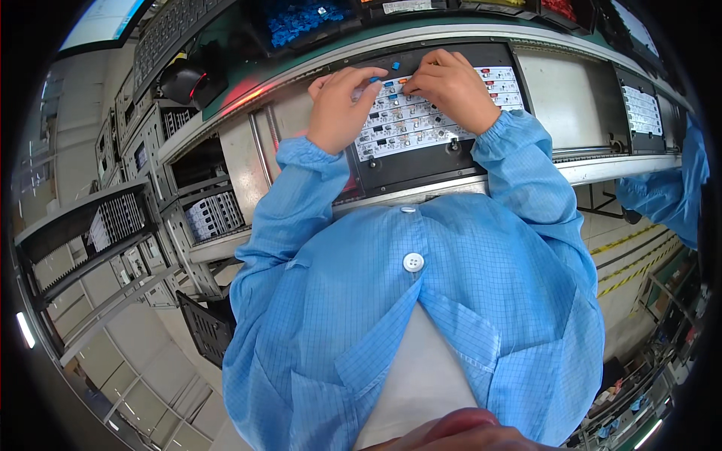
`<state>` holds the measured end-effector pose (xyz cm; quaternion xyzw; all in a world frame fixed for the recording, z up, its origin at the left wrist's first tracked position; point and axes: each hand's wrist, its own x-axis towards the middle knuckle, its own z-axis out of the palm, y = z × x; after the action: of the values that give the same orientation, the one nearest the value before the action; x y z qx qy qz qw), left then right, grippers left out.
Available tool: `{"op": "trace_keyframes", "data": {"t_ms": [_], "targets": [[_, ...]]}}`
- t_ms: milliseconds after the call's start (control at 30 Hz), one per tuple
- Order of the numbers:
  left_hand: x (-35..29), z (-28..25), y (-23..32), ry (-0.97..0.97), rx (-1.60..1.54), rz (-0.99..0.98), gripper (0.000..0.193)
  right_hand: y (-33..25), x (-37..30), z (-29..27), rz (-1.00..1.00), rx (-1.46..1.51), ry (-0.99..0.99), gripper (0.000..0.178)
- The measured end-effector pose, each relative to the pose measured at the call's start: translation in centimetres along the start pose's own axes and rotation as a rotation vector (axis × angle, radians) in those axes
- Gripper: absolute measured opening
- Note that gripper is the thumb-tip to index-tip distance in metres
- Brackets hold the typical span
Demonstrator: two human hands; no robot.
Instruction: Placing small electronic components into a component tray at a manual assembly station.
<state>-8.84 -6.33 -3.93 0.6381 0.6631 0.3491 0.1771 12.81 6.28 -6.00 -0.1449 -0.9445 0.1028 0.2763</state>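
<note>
A black carrier tray (421, 177) lies across the conveyor in front of me, bearing a white circuit board panel (410, 124) in several strips fitted with small components. My left hand (340, 107) is over the panel's upper left, its thumb and index finger closed on a small blue connector (374, 80). From the right, my right hand (456, 89) reaches to the top strip, its fingertips pinched together beside an orange connector (403, 81). Whatever those fingertips hold is hidden. A loose blue connector (395, 66) rests on the tray's black upper border. Red connectors (486, 74) line the panel's right end.
Beyond the conveyor stands a bin of blue connectors (304, 26), with a bin of red parts (558, 9) farther right. A black scanner (184, 79) glows red near the keyboard (177, 34). Another loaded carrier (641, 111) sits down the line, near another person's blue sleeve (662, 192).
</note>
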Motion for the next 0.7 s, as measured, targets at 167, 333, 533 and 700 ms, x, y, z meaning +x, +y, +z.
{"op": "trace_keyframes", "data": {"t_ms": [167, 333, 533, 700], "targets": [[-0.3, 0.5, -0.3, 0.018, 0.065, -0.001, 0.017, 0.2, 0.5, -0.5, -0.118, -0.07, -0.039, 0.021], [-0.5, 1.1, -0.1, 0.086, 0.078, 0.053, 0.014, 1.6, -0.2, -1.3, -0.149, -0.019, -0.071, 0.02], [-1.7, 0.7, 0.2, 0.076, 0.105, 0.01, 0.011, 3.1, -3.0, -4.9, 0.152, 0.137, -0.007, 0.016], [-1.7, 1.2, 0.7, 0.089, 0.131, 0.09, 0.009, 2.0, -4.2, -5.3, 0.17, 0.104, -0.112, 0.018]]}}
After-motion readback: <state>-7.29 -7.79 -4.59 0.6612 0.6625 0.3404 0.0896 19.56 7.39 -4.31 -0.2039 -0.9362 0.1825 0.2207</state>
